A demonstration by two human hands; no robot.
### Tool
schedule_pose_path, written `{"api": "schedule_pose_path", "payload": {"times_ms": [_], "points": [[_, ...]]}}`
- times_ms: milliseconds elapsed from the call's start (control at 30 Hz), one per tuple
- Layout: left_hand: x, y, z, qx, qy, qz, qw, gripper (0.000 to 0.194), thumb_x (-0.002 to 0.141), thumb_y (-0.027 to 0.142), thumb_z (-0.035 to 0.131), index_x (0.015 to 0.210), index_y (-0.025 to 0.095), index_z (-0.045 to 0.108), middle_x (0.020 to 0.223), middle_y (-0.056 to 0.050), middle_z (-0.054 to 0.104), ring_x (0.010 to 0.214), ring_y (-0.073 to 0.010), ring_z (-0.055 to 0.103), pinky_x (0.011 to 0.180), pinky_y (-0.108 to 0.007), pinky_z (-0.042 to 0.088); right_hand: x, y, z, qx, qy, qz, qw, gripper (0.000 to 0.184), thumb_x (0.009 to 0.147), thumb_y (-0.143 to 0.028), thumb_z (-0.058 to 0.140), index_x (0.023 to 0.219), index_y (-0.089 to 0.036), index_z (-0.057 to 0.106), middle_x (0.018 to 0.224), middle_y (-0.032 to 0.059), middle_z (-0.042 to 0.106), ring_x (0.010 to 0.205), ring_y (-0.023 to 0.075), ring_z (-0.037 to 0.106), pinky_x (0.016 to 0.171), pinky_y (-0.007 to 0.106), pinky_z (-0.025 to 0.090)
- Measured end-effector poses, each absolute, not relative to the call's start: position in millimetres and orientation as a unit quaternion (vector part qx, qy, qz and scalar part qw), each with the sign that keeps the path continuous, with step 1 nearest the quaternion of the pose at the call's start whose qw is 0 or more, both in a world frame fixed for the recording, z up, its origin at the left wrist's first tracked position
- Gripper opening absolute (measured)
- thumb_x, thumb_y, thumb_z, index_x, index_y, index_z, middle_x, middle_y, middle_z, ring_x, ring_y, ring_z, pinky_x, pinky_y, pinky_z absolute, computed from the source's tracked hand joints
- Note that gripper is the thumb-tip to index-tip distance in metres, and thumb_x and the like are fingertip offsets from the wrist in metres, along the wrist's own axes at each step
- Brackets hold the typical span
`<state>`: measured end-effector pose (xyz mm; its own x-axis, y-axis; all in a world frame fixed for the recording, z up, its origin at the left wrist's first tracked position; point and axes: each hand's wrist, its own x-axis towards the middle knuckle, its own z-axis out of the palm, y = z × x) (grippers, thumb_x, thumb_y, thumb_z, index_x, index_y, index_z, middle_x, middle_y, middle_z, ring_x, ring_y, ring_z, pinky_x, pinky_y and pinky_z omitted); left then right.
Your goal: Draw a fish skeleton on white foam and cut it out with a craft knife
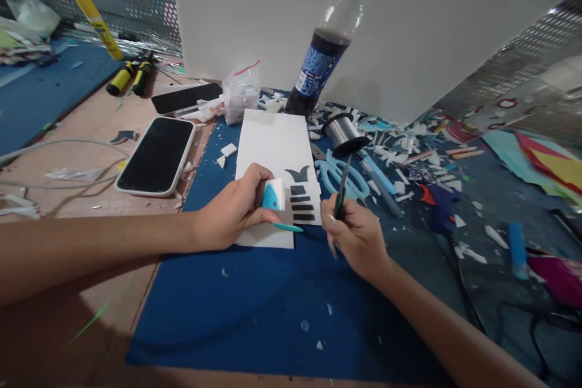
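Block (274, 196), white with blue on it, is pinched in the left hand (239, 203), above the white card (268, 139). The right hand (357, 230) grips a thin tool (344, 186) with its tip up; I cannot tell if it is a knife or scissors. The tool and the block are apart. A teal strip (288, 227) sticks out by the left thumb. Black bits (304, 208) lie on card between the hands. To work well, I think, hold the block snug but do not squash it, keep that thumb away from the pointy tip, and use the tool in small, slow moves.
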<state>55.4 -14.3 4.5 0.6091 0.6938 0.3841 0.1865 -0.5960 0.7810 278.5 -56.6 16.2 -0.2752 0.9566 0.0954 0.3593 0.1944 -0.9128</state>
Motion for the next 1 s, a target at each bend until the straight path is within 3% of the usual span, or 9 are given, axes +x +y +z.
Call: {"api": "schedule_pose_path", "payload": {"times_ms": [167,300,367,533,1000], "points": [[53.8,-15.0,7.4,0.817,0.263,0.328,0.394,0.043,0.086,0.058,0.043,0.096,0.017,0.037,0.058,0.007,0.039,0.047,-0.0084,0.04,0.044,-0.019,0.03,278.0,-54.9,18.3,-0.404,-0.846,0.16,0.308,0.037,0.092,-0.041,0.036,0.062,-0.02,0.041,0.053,0.0003,0.046,0.046,0.0105,0.043,0.045,0.024,0.035],[52.5,-16.0,8.1,0.812,0.264,0.324,0.408,0.045,0.083,0.059,0.046,0.092,0.016,0.038,0.056,0.008,0.039,0.047,-0.0085,0.04,0.045,-0.02,0.028,273.5,-54.8,18.5,-0.379,-0.871,0.098,0.296,0.019,0.095,-0.024,0.031,0.094,-0.017,0.049,0.068,0.0045,0.058,0.054,0.0112,0.052,0.051,0.022,0.041],[52.2,-16.5,7.5,0.814,0.261,0.328,0.401,0.045,0.082,0.059,0.048,0.092,0.016,0.038,0.057,0.007,0.042,0.048,-0.0085,0.041,0.046,-0.02,0.029,271.3,-55.3,18.0,-0.371,-0.882,0.067,0.283,0.016,0.093,-0.017,0.032,0.1,-0.017,0.047,0.07,0.005,0.061,0.057,0.0115,0.055,0.051,0.02,0.041],[53.1,-17.0,8.3,0.817,0.243,0.353,0.386,0.047,0.081,0.061,0.047,0.089,0.016,0.038,0.055,0.008,0.04,0.047,-0.0074,0.039,0.048,-0.019,0.032,266.9,-56.3,18.4,-0.359,-0.898,0.048,0.25,0.016,0.09,-0.014,0.034,0.085,-0.018,0.048,0.064,0.0027,0.057,0.053,0.0104,0.049,0.049,0.02,0.039],[53.5,-17.4,12.1,0.837,0.248,0.344,0.347,0.042,0.085,0.058,0.045,0.088,0.017,0.038,0.055,0.009,0.039,0.045,-0.006,0.034,0.045,-0.019,0.03,266.1,-55.2,16.9,-0.375,-0.893,0.071,0.238,0.019,0.092,-0.019,0.031,0.082,-0.019,0.047,0.062,0.0012,0.052,0.05,0.0106,0.044,0.049,0.022,0.037]]}}
